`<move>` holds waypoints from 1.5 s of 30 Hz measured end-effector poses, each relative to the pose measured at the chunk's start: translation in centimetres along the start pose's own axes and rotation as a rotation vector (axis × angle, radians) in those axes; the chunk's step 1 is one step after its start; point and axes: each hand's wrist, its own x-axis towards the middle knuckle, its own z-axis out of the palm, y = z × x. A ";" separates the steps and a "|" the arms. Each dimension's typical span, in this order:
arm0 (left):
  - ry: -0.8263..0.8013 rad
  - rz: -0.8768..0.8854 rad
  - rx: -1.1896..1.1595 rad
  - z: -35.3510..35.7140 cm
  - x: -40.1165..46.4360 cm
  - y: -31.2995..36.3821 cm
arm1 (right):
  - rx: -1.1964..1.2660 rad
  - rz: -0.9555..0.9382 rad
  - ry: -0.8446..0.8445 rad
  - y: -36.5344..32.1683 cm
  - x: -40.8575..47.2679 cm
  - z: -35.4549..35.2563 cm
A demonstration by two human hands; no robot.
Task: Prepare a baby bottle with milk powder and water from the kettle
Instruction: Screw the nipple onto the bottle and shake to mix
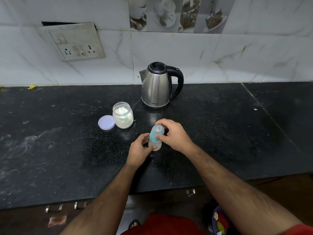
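On the black stone desk [50,133], going left to right: a lilac jar lid [106,123] lies flat at about ten o'clock from the hands, touching or just beside the open milk powder jar [123,115], which stands upright with white powder visible inside. Behind and to the right of the jar, at about twelve o'clock from the hands, the steel electric kettle [156,86] stands with its lid down, spout to the left and black handle to the right.

Near the middle of the desk the baby bottle [155,139] is held tilted, its clear dome cap [158,130] leaning away toward the kettle. The left hand [139,150] is wrapped around the lower body of the bottle, thumb across the front. The right hand [172,134] is closed over the cap, fingers curled round the top and thumb near the teal collar ring [152,137]. Whether the bottle's base rests on the desk or hangs just above it cannot be told.

The step in hand looks like opening the bottle: the body looks empty, though that is hard to tell, and the jar is already uncapped. The next move likely calls for the left hand to brace the body while the right pulls or twists the top off, then sets it down clear of the jar, at around three o'clock. No scoop or spoon is visible, except perhaps something pale buried in the powder, too unclear to name.
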 end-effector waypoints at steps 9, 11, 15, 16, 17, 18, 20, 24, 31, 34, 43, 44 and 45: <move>0.002 0.021 -0.012 -0.1 -0.1 -0.6 | -0.066 -0.039 0.037 0.3 -0.3 1.0; 0.003 0.019 -0.016 -0.1 -0.1 -0.6 | -0.074 -0.050 0.065 0.6 -0.7 1.5; 0.019 0.016 -0.017 0.1 -0.2 -0.8 | -0.078 -0.074 0.095 0.9 -1.1 2.1; 0.018 0.016 -0.012 0.2 -0.2 -0.9 | -0.079 -0.074 0.098 1.0 -1.0 2.3; 0.018 0.016 -0.006 0.2 -0.2 -1.0 | -0.082 -0.071 0.097 1.1 -0.9 2.3; 0.022 0.016 0.000 0.2 -0.2 -1.1 | -0.086 -0.066 0.095 1.1 -0.8 2.4; 0.029 0.010 0.012 0.3 -0.2 -1.1 | -0.100 -0.060 0.087 1.0 -0.6 2.3; 0.008 0.012 0.053 0.1 -0.5 -0.8 | -0.110 -0.042 0.078 0.4 -0.8 2.2; -0.044 0.017 0.072 -0.6 -1.2 -0.5 | -0.114 0.043 -0.056 0.4 -1.0 1.6; 0.014 0.007 0.154 -1.1 -2.0 -0.8 | 0.031 0.142 -0.055 0.8 -1.0 2.1; 0.019 0.155 0.474 -2.6 -7.4 -2.2 | 0.227 0.294 -0.023 2.3 -1.2 5.4; -0.005 0.173 0.515 -2.5 -8.0 -2.5 | 0.228 0.296 -0.003 2.3 -1.3 5.7; -0.023 0.193 0.556 -2.5 -8.6 -2.9 | 0.230 0.295 0.016 2.4 -1.3 6.0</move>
